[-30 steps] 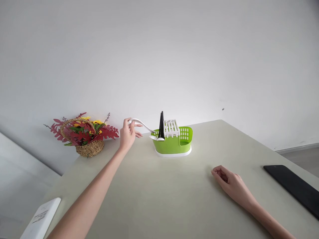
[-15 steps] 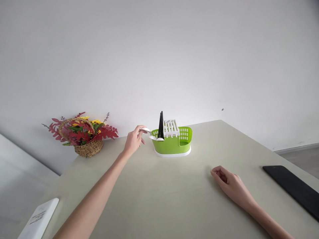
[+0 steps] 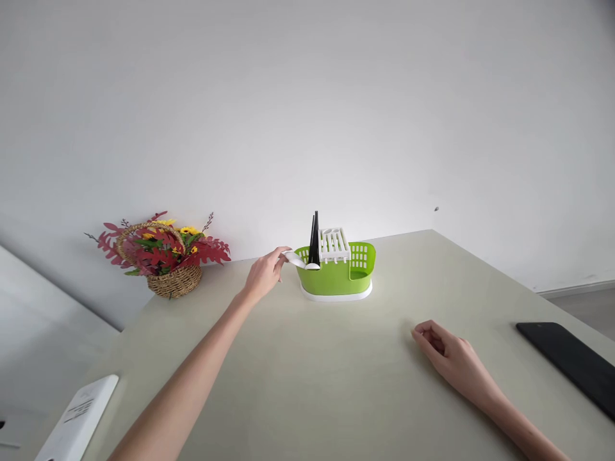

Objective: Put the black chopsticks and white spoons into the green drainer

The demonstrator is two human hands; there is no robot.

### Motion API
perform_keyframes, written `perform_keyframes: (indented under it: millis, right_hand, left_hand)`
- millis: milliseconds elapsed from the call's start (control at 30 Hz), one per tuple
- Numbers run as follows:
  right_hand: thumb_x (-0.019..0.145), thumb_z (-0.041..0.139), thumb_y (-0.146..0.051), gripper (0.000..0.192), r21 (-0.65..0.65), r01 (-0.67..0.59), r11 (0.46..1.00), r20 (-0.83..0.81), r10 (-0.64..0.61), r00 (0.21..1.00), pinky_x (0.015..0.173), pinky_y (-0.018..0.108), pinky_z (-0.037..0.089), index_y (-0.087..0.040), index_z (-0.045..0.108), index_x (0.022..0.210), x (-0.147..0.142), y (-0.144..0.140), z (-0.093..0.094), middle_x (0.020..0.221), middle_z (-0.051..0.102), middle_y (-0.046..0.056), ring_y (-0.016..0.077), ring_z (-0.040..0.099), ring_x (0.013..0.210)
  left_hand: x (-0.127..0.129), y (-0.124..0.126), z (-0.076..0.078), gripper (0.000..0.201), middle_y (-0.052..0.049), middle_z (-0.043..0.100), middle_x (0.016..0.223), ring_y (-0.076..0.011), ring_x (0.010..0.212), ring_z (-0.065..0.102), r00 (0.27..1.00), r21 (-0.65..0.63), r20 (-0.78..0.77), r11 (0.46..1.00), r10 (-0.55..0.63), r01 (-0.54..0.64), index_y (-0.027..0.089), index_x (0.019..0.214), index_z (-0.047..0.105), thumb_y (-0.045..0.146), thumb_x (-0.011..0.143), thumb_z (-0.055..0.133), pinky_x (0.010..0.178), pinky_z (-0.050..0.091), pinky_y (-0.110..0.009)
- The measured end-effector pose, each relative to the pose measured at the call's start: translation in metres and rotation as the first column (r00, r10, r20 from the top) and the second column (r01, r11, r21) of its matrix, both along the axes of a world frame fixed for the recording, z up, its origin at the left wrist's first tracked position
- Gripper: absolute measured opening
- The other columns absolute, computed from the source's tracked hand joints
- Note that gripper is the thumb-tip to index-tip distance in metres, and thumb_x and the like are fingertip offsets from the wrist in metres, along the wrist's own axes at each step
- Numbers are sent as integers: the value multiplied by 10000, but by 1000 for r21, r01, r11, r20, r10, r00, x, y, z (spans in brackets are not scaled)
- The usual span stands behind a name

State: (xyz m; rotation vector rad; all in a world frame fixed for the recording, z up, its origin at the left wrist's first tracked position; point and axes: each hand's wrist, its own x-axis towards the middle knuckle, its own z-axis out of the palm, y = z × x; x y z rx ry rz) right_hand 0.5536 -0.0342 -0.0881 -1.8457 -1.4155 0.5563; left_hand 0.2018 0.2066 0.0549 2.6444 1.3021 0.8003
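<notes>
Pinched in my left hand (image 3: 265,274) is a white spoon (image 3: 294,258), its end at the left rim of a green plastic cutlery basket (image 3: 331,282). Several black chopsticks (image 3: 314,240) stand upright in the left part of the basket. At their foot lies the rounded end of a second white spoon (image 3: 312,266). A white slotted rack (image 3: 335,245) covers the basket's middle. Off to the right, my right hand (image 3: 444,355) rests on the table with its fingers curled in and nothing visible in them.
To the left of the basket stands a wicker basket (image 3: 175,282) of red and yellow artificial flowers. A black phone-like slab (image 3: 569,365) lies on the table (image 3: 317,378) at the right. A white box-like object (image 3: 79,416) is at the near left. Behind rises a wall (image 3: 307,115).
My left hand has lowered slightly, and the spoon in it now slopes down toward the basket's left end. My right hand stays on the table. The whole view has shifted a little.
</notes>
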Motion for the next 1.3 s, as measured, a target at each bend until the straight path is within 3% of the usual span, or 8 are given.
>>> perform_keyframes:
  millis: [133, 267, 400, 533, 667, 800, 1000, 1300]
  right_hand:
    - [949, 447, -614, 370, 3, -2, 1000, 9, 2, 1000, 594, 240, 424, -277, 586, 882, 1, 1, -3, 678, 567, -39, 154, 487, 613]
    - [956, 431, -625, 382, -8, -2, 1000, 22, 3, 1000, 602, 239, 427, -280, 579, 883, 1, 1, -4, 680, 560, -41, 153, 479, 619]
    - [958, 434, -623, 381, -7, -5, 1000, 15, 5, 1000, 606, 243, 430, -277, 578, 888, 0, 1, -4, 683, 571, -36, 156, 489, 620]
    - [957, 434, -624, 382, -6, -9, 1000, 11, 9, 1000, 593, 243, 421, -275, 572, 884, -1, 1, -2, 661, 539, -43, 151, 471, 599]
    - [958, 439, -617, 375, -5, -12, 1000, 11, 12, 1000, 588, 234, 412, -275, 573, 883, -3, 1, 0, 652, 513, -50, 145, 452, 596]
    - [965, 437, -603, 362, -13, -18, 1000, 7, 18, 1000, 590, 227, 409, -278, 568, 878, -5, 2, 0, 649, 497, -54, 144, 446, 603]
    - [990, 424, -564, 337, -31, -46, 998, 1, 46, 999, 578, 221, 406, -278, 567, 883, -6, 4, 3, 660, 507, -51, 141, 450, 596]
    - [1000, 435, -561, 346, 2, -57, 998, 7, 57, 998, 558, 219, 415, -273, 577, 870, -5, 6, -1, 640, 517, -40, 144, 457, 571]
  left_hand:
    - [-10, 3, -16, 400, 8, 750, 1129, -128, 562, 669, 997, -69, 58, 997, 49, -45, 312, 1396, 455, 299, 997, 478, 758, 522, -326]
    - [-21, 5, -48, 662, -58, 708, 1226, -193, 939, 730, 974, -234, 225, 971, 13, 41, 280, 1449, 375, 298, 854, 666, 907, 553, -380]
    - [-17, 0, -86, 904, -154, 585, 1456, -299, 1336, 582, 943, -387, 332, 916, 27, 110, 265, 1504, 342, 422, 757, 828, 1122, 454, -522]
    - [5, -7, -109, 1010, -148, 479, 1573, -333, 1457, 468, 925, -435, 378, 890, 38, 140, 315, 1540, 279, 525, 736, 855, 1174, 407, -563]
    - [34, -7, -116, 945, -133, 562, 1492, -337, 1385, 543, 916, -368, 398, 923, 47, 113, 281, 1484, 365, 540, 724, 863, 1096, 497, -490]
    - [59, -3, -119, 906, -138, 651, 1343, -379, 1234, 627, 935, -266, 325, 963, 139, -50, 217, 1326, 511, 573, 600, 920, 975, 543, -473]
    - [99, 0, -122, 969, -129, 672, 1298, -378, 1240, 630, 942, -196, 236, 961, 238, -194, 240, 1346, 482, 667, 579, 893, 1010, 508, -472]
    - [170, 14, -131, 1049, -184, 640, 1356, -417, 1259, 596, 946, -155, 266, 976, 188, -150, 215, 1400, 459, 749, 584, 849, 1056, 438, -522]
